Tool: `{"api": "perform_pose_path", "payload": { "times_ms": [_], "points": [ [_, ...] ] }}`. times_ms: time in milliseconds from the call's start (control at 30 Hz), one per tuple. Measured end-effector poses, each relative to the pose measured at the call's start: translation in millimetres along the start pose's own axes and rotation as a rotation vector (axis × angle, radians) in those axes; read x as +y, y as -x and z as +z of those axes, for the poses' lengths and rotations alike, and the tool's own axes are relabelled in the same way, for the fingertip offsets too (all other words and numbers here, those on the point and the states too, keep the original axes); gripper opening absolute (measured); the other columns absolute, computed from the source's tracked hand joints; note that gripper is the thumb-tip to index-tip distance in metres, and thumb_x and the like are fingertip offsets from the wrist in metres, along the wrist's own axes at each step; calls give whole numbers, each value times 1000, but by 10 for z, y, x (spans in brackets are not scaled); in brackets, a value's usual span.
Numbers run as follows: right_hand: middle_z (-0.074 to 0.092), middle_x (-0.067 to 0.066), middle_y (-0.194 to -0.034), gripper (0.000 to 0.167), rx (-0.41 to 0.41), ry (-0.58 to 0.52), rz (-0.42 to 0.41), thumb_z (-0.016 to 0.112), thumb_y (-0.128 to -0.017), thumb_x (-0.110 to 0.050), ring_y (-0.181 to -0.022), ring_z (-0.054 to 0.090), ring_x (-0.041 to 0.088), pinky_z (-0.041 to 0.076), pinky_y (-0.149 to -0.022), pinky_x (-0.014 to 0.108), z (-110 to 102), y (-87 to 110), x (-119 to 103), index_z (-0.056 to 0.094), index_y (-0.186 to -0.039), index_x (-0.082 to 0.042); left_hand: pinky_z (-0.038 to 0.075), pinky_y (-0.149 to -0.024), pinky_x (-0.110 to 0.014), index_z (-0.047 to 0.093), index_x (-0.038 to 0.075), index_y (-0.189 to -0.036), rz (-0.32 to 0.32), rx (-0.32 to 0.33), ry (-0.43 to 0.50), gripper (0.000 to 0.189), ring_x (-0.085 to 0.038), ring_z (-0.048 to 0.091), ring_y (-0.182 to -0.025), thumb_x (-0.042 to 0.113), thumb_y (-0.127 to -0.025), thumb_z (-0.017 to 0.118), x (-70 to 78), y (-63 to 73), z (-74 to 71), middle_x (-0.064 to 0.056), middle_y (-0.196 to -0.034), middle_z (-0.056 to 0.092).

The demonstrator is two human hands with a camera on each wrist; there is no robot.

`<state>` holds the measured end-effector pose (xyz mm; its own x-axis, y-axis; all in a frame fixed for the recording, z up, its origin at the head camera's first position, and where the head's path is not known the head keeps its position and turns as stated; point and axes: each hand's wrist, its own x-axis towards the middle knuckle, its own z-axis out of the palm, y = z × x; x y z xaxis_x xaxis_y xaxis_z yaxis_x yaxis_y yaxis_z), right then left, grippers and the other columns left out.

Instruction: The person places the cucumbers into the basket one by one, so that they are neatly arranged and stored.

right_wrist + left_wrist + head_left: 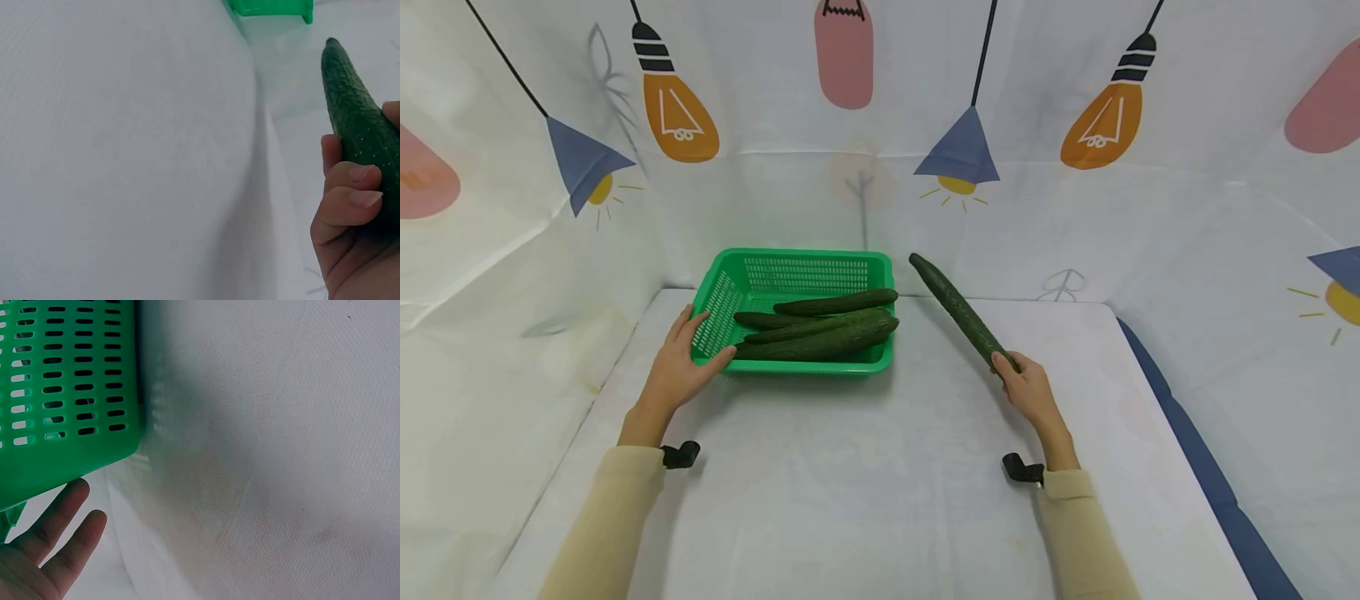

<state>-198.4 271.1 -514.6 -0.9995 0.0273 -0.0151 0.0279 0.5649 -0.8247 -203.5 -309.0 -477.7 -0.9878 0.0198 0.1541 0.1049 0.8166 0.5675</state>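
A long dark green cucumber (955, 302) slants up and to the left from my right hand (1026, 387), which grips its lower end. In the right wrist view, fingers (347, 206) curl round the held cucumber (356, 112). My left hand (681, 371) rests at the near left corner of a green plastic basket (808, 367), thumb at the front rim and fingers spread along the left side. Two straight fingers show in the left wrist view beside the slotted basket wall (69, 453). Several cucumbers (820, 340) lie in the basket, some tips on its right rim.
The basket stands at the back left of a white-covered table (850, 492). A white curtain (790, 200) printed with lamps and bulbs hangs behind and at both sides. Dark blue fabric (1206, 471) runs along the table's right edge. Each wrist wears a black camera (681, 455).
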Motion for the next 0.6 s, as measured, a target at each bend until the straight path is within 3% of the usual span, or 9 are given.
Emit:
{"api": "perform_pose_path", "payload": {
  "times_ms": [267, 600],
  "points": [
    [65, 29, -91, 56, 84, -62, -73, 57, -104, -48, -65, 57, 19, 48, -53, 25, 22, 41, -188, 64, -134, -1, 28, -105, -82, 29, 13, -163, 6, 5, 8, 87, -57, 26, -148, 56, -96, 63, -7, 0, 0, -14, -174, 8],
    [67, 21, -100, 47, 162, -98, -200, 64, -103, -36, -62, 56, 13, 49, -54, 25, 46, 12, -438, 56, -140, -7, 28, -105, -82, 27, 14, -164, -2, -1, 6, 87, -57, 26, -149, 57, -96, 62, -22, -7, 16, -14, -174, 7]
  ]
}}
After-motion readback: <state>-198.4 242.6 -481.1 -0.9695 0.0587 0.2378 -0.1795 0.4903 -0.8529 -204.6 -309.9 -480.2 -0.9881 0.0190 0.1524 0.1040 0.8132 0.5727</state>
